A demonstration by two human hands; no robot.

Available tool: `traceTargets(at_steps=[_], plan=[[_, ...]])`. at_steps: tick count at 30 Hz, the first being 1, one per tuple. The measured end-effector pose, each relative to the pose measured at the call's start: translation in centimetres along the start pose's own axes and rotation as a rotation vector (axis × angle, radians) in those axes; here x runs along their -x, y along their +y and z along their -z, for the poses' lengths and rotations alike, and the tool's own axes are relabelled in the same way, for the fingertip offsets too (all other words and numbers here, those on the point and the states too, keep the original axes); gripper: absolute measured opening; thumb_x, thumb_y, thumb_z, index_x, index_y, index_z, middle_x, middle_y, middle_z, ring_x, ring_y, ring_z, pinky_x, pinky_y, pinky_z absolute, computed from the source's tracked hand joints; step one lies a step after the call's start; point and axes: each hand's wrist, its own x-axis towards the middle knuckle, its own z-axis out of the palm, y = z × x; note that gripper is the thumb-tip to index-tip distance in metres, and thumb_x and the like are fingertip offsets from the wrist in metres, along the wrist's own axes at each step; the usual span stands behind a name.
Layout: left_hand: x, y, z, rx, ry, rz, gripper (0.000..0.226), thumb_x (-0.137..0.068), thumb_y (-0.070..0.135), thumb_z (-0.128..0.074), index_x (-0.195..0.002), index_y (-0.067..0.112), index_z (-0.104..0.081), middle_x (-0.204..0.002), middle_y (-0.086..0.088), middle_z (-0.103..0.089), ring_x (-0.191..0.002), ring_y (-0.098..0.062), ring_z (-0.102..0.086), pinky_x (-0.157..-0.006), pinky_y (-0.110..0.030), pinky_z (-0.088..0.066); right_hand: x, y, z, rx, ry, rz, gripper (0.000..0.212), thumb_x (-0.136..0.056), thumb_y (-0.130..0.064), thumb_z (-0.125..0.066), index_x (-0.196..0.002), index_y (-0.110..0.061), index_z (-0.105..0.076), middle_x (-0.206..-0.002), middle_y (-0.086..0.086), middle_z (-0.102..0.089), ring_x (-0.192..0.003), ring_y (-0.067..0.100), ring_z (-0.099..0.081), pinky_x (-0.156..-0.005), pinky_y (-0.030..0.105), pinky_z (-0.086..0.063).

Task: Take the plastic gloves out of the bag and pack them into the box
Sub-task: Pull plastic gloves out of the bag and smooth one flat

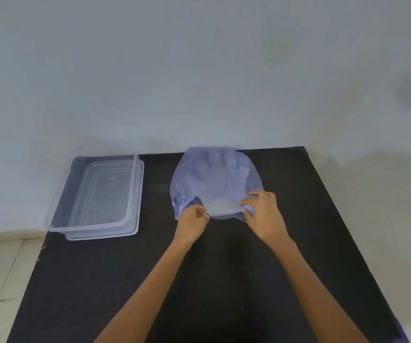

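A translucent bluish plastic bag [214, 177] lies on the black table [224, 280] near its far edge, with pale plastic gloves [218, 203] showing faintly through it near its mouth. My left hand [193, 220] pinches the bag's near edge on the left. On the right side of that edge, my right hand [264, 214] grips the bag with curled fingers. A clear rectangular plastic box [95, 196] stands open on the table's far left, apart from both hands, seemingly resting on its lid.
The table's left edge runs just beside the box, with pale tiled floor [4, 280] below it. A plain grey wall [199, 70] rises right behind the table's far edge.
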Motion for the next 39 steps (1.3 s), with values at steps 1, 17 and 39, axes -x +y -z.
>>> traceTargets(at_steps=[1,17,39], plan=[[-0.9,0.0,-0.3,-0.009,0.022,-0.004,0.027,-0.09,0.008,-0.049,-0.067,0.022,-0.05,-0.082,-0.003,-0.053,-0.071,-0.013,-0.049,-0.057,-0.013,-0.035,-0.8,0.3,-0.7,0.014,-0.029,-0.02,0.024,-0.09,-0.017,-0.059,-0.112,-0.012,-0.068,-0.128,0.01,-0.057,-0.122,0.029,-0.044,-0.098,0.036,-0.046],[-9.1,0.6,-3.7,0.027,0.164,0.308,0.017,-0.081,0.005,-0.056,-0.097,0.0,-0.055,-0.089,-0.014,-0.058,-0.088,-0.029,-0.058,-0.069,-0.031,-0.044,-8.1,2.7,-7.5,0.342,-0.051,-0.091,0.052,-0.039,-0.015,-0.09,-0.085,-0.009,-0.067,-0.071,0.011,-0.069,-0.063,0.027,-0.067,-0.052,0.03,-0.053],[-11.0,0.1,-2.3,-0.072,0.056,0.375,0.024,-0.093,0.01,-0.049,-0.112,0.007,-0.064,-0.111,-0.007,-0.061,-0.099,-0.025,-0.054,-0.089,-0.031,-0.044,-5.6,1.0,-6.5,-0.005,0.363,0.247,0.018,-0.08,-0.004,-0.052,-0.084,0.0,-0.069,-0.083,0.016,-0.069,-0.073,0.029,-0.064,-0.059,0.032,-0.055]])
